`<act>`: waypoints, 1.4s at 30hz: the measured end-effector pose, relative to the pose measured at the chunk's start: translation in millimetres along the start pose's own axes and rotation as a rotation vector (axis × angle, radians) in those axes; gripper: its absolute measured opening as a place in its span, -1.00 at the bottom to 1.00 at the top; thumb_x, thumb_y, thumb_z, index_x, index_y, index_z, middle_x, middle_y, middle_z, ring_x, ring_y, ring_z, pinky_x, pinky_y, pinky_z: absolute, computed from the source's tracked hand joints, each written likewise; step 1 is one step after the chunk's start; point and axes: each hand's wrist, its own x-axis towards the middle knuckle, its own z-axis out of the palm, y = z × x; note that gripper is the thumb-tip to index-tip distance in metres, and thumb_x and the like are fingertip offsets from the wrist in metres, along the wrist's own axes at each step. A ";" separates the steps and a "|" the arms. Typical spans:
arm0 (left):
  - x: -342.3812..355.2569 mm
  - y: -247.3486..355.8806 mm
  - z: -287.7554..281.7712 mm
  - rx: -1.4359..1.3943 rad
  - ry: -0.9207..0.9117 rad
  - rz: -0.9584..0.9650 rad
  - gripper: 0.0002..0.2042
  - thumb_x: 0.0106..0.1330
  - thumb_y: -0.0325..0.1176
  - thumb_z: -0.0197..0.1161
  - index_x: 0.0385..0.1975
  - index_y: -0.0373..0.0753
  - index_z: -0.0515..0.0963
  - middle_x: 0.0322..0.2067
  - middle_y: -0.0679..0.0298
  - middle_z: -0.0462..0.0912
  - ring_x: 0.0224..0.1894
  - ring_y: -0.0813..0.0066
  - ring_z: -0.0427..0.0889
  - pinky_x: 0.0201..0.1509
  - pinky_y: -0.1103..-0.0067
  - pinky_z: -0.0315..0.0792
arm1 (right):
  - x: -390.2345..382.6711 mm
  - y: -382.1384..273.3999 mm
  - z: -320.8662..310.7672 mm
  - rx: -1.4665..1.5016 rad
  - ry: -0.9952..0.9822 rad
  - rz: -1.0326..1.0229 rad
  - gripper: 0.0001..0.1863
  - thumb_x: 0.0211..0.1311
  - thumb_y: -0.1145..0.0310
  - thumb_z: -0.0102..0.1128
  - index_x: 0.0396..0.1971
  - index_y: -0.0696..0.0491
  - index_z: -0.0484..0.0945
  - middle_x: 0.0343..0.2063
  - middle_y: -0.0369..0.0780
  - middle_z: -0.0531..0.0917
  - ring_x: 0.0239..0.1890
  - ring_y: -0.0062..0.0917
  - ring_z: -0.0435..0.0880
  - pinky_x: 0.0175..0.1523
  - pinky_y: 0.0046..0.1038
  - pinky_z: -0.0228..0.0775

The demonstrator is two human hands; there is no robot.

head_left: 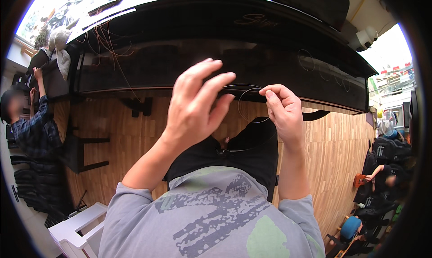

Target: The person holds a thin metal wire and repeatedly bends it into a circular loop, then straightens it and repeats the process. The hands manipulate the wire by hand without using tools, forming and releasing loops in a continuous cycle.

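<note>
My right hand (285, 112) pinches a thin, silvery wire string (239, 106) between thumb and forefinger. The string bends into a loose loop beside that hand, and a stretch of it runs left toward my other hand. A fine strand also curves down over my black trousers (252, 139). My left hand (193, 100) is raised with fingers spread and thumb apart, the string passing close to the thumb and forefinger. Whether it touches them I cannot tell. Both hands are in front of a black, glossy upright piano (180, 55).
Coiled thin wires (306, 60) lie on the piano's right side; loose copper-coloured strings (108, 42) hang over its left. A black bench (85, 154) and white stool (81, 228) stand left, on a wooden floor (333, 154). One person (33, 118) sits far left; another holds a small guitar-like instrument (360, 180) at right.
</note>
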 end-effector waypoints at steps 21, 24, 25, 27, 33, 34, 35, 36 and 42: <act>4.3 -1.4 34.4 -0.518 -0.261 -0.510 -0.83 0.40 -0.39 0.01 -0.31 -0.33 0.51 -0.66 0.16 0.51 -0.62 0.29 0.51 -0.47 0.47 0.36 | -7.4 13.9 18.9 0.141 -0.141 -0.039 -0.74 0.46 0.30 -0.09 -0.30 0.14 0.53 -0.55 -0.34 0.56 -0.48 -0.76 0.49 -0.28 -0.71 0.32; 4.2 -1.2 30.0 -0.561 -0.379 -0.555 -0.85 0.39 -0.41 0.04 -0.21 -0.34 0.50 -0.54 0.14 0.57 -0.51 0.31 0.57 -0.39 0.50 0.41 | -8.6 13.6 15.9 0.260 -0.195 -0.026 -0.73 0.48 0.29 -0.14 -0.32 0.13 0.49 -0.61 -0.36 0.50 -0.54 -0.76 0.43 -0.32 -0.71 0.28; 2.4 -0.7 32.1 -0.548 -0.300 -0.507 -0.84 0.37 -0.41 0.06 -0.16 -0.33 0.49 -0.42 0.12 0.57 -0.41 0.29 0.57 -0.30 0.49 0.42 | -7.4 12.0 16.2 0.246 -0.186 -0.035 -0.72 0.49 0.29 -0.15 -0.32 0.13 0.48 -0.63 -0.36 0.47 -0.55 -0.76 0.40 -0.34 -0.71 0.26; -3.5 2.0 37.9 -0.517 -0.143 -0.411 -0.77 0.34 -0.42 0.11 -0.05 -0.31 0.46 -0.19 0.07 0.57 -0.19 0.24 0.59 -0.12 0.48 0.44 | -6.8 11.9 19.1 0.214 -0.138 -0.070 -0.71 0.49 0.27 -0.15 -0.34 0.13 0.48 -0.68 -0.40 0.39 -0.60 -0.79 0.30 -0.40 -0.69 0.19; -12.7 5.5 34.4 -0.010 0.083 -0.057 -0.58 0.20 -0.38 0.24 0.09 -0.18 0.42 0.20 0.00 0.27 0.25 0.02 0.29 0.30 0.19 0.17 | -9.0 3.8 23.3 -0.051 -0.061 -0.084 -0.73 0.47 0.28 -0.10 -0.35 0.12 0.49 -0.66 -0.43 0.40 -0.59 -0.84 0.26 -0.45 -0.72 0.12; -13.4 5.7 34.3 0.036 0.074 -0.005 -0.58 0.19 -0.38 0.24 0.09 -0.17 0.43 0.21 0.01 0.27 0.26 0.03 0.29 0.31 0.18 0.15 | -9.5 2.6 24.5 -0.080 -0.058 -0.080 -0.73 0.47 0.29 -0.10 -0.35 0.13 0.50 -0.66 -0.42 0.41 -0.59 -0.84 0.27 -0.46 -0.71 0.12; -14.8 5.1 37.3 0.029 0.074 0.010 -0.58 0.17 -0.39 0.21 0.08 -0.17 0.45 0.22 0.01 0.27 0.30 0.02 0.26 0.34 0.16 0.11 | -10.0 1.4 26.1 -0.108 -0.055 -0.076 -0.74 0.46 0.30 -0.10 -0.36 0.13 0.50 -0.65 -0.41 0.43 -0.58 -0.83 0.29 -0.47 -0.71 0.12; -14.5 6.5 36.6 0.038 0.050 0.011 -0.58 0.18 -0.41 0.20 0.09 -0.17 0.43 0.23 0.00 0.26 0.30 0.01 0.25 0.34 0.16 0.11 | -10.2 0.5 27.9 -0.136 -0.052 -0.073 -0.74 0.46 0.31 -0.10 -0.36 0.14 0.50 -0.65 -0.40 0.45 -0.58 -0.83 0.30 -0.48 -0.70 0.12; -14.5 26.3 34.4 0.036 -0.019 -0.016 -0.58 0.15 -0.47 0.14 0.07 -0.23 0.47 0.22 0.03 0.31 0.29 0.07 0.29 0.34 0.17 0.11 | -5.8 1.4 33.2 -0.272 -0.049 -0.192 -0.73 0.44 0.35 -0.08 -0.38 0.20 0.50 -0.59 -0.28 0.53 -0.55 -0.77 0.39 -0.47 -0.63 0.21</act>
